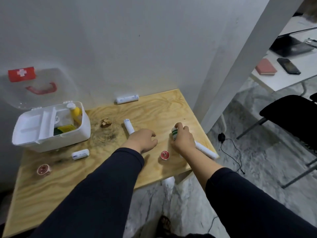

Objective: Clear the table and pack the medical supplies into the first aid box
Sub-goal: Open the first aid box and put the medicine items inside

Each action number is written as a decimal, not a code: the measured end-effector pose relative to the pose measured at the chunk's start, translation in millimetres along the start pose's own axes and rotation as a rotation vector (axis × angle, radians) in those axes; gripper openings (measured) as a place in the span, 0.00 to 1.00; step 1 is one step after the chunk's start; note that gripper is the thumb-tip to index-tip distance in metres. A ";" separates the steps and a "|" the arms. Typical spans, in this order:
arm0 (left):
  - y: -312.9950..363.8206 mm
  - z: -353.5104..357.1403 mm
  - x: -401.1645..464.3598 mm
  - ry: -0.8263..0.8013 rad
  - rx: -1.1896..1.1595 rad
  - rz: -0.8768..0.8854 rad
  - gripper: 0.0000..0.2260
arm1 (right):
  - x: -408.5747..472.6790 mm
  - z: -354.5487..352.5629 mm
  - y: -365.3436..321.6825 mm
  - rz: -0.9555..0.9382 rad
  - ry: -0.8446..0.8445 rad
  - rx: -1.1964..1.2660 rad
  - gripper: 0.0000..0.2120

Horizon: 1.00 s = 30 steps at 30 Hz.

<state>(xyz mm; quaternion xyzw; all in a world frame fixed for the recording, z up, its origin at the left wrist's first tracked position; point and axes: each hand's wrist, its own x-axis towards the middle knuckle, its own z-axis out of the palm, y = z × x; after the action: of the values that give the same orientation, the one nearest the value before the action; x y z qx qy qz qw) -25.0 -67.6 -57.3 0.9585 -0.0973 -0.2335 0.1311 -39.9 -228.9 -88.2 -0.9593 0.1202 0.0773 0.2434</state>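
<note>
dim, soft indoor light with wide-angle bend

the room is dimly and evenly lit, with no hard shadows; only faint, soft shading lies under the hands (142,140) on the tabletop (163,107). the wall (120,40) reads a flat grey. the clear lid (39,86) of the box at left looks smeared and hazy. straight edges bow toward the frame's borders, and the floor (257,152) at right is blurred. overall detail is soft and slightly grainy, with no glare.

Left hand (143,139) loosely curled, palm down; right hand (182,137) gripping
</note>
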 end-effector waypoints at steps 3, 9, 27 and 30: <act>-4.7 -9.2 -4.7 0.027 -0.007 -0.025 0.20 | 7.0 -10.6 -10.7 0.012 -0.021 -0.007 0.16; -27.8 -37.9 -22.0 0.119 -0.035 -0.058 0.20 | 20.2 -40.2 -57.6 -0.079 0.022 0.006 0.17; -203.8 -104.9 -122.9 0.340 -0.098 -0.363 0.18 | -20.8 -11.4 -297.2 -0.482 0.033 0.531 0.26; -233.8 -96.5 -128.8 0.354 -0.092 -0.397 0.22 | -27.4 17.7 -316.7 -0.563 0.017 0.427 0.25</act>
<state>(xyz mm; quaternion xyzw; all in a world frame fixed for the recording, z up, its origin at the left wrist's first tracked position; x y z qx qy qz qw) -62.3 205.4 10.3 0.9778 0.1280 -0.0874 0.1413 17.2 54.9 44.2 -0.8830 -0.1333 -0.0276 0.4493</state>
